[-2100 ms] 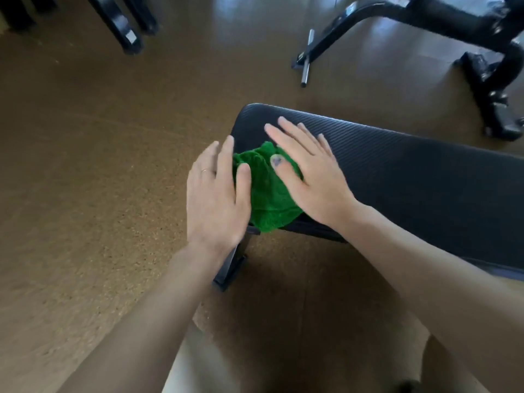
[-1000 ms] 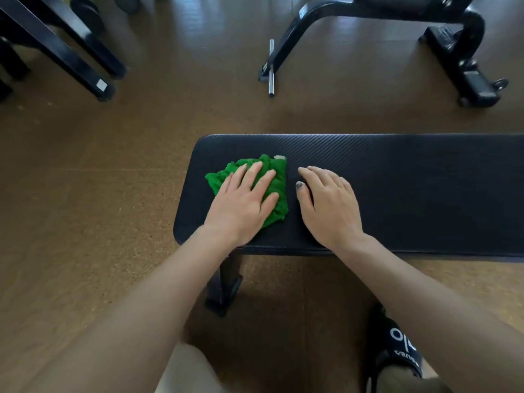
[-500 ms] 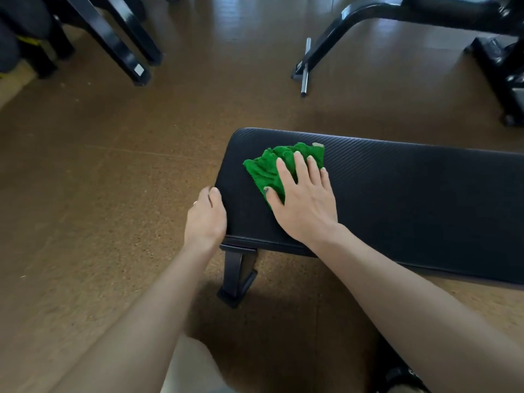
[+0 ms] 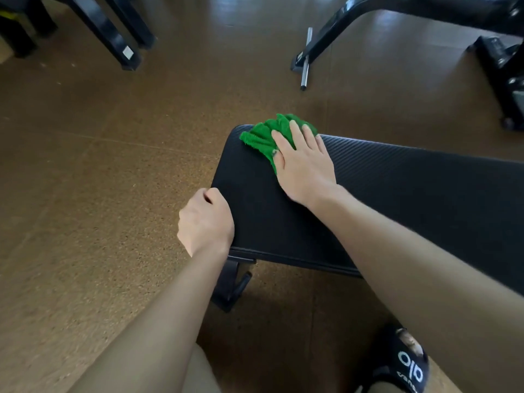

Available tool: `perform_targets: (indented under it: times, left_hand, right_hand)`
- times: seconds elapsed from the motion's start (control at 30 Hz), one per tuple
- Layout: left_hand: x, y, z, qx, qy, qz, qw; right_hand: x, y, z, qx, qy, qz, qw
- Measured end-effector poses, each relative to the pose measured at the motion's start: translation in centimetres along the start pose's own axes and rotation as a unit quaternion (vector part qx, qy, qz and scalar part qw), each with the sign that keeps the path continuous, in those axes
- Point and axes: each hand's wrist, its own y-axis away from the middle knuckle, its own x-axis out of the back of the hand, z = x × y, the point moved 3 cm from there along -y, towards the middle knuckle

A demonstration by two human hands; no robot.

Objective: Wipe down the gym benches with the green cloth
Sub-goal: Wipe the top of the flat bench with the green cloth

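A person leans over a black padded gym bench, the worktop (image 4: 397,199), seen from a head-worn camera looking down. The right hand (image 4: 304,163) lies flat with fingers spread, pressing the green cloth (image 4: 265,136) against the far corner of the worktop at its left end; it is not clenched around the cloth, only holding it down under palm and fingers. The cloth is bunched, and part of it reaches the far edge and seems to hang slightly past it. The left hand (image 4: 205,222) is curled over the near left corner of the worktop, gripping the edge as a brace. Likely risks: because the cloth is only pinned and sits right at the edge, a push further outward could slide it off onto the brown floor (image 4: 99,180); bunched as it is, it may also skip strips of the ribbed surface, leaving most of the long pad to the right unwiped. A black sandal (image 4: 402,364) at the bottom right carries white lettering that reads "olo", with a smaller word beneath too cut off to read. A small pale sticker on a black equipment leg (image 4: 122,49) at upper left is unreadable
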Motion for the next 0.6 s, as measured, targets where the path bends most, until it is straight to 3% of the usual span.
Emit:
perform_targets:
  times: [0.1, 0.2, 0.4, 0.6]
  left_hand:
    - [-0.1, 0.0, 0.0, 0.005, -0.001, 0.012, 1.0]
    - [-0.1, 0.1, 0.1, 0.015, -0.001, 0.016, 1.0]
    - [-0.1, 0.1, 0.0, 0.012, -0.004, 0.02, 1.0]
    - [-0.2, 0.1, 0.2, 0.016, -0.009, 0.031, 0.999]
  right_hand:
    - [0.0, 8.2, 0.0, 0.011, 0.0, 0.037, 0.999]
    - [0.0, 13.7, 0.2, 0.036, 0.034, 0.001, 0.999]
    - [-0.5, 7.9, -1.3, 0.107, 0.041, 0.01, 0.993]
    - [0.0, 2.0, 0.6, 0.092, 0.021, 0.01, 0.995]
